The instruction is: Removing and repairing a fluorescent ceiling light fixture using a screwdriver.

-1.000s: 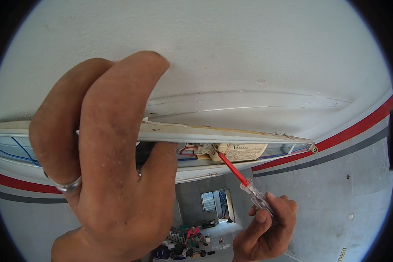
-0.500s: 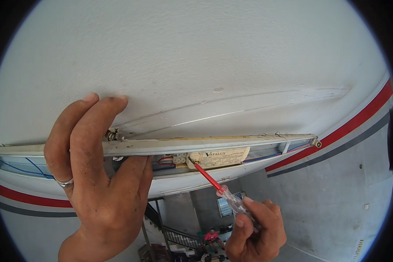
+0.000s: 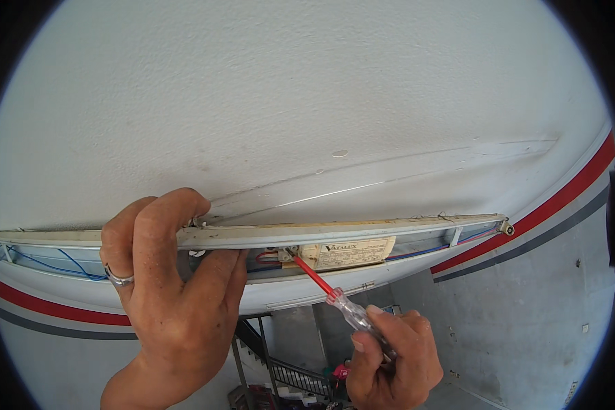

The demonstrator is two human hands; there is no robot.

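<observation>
My left hand (image 3: 178,304), with a ring on one finger, is closed round a long white light fixture housing (image 3: 314,236). Its fingers hook over the upper edge, and the thumb side presses into the open channel. In my right hand (image 3: 406,359) is a screwdriver (image 3: 316,277) with a clear handle and a red-sleeved shaft. Its tip meets a small terminal block (image 3: 286,254) inside the channel. Right beside that block sits a cream, box-shaped ballast (image 3: 352,252) with a printed label. Blue wires (image 3: 75,263) run along the left part of the channel.
Behind the housing is a pale, textured ceiling (image 3: 287,89) with a long outline mark. A lamp holder (image 3: 506,227) caps the right end. Far below are a staircase railing (image 3: 297,376) and a person in red (image 3: 342,370). Red and grey stripes cross the wall (image 3: 526,321).
The fixture and my left hand sit slightly lower and further right in view. The screwdriver tip has shifted from the block's ballast end onto the block. The person below is now mostly hidden.
</observation>
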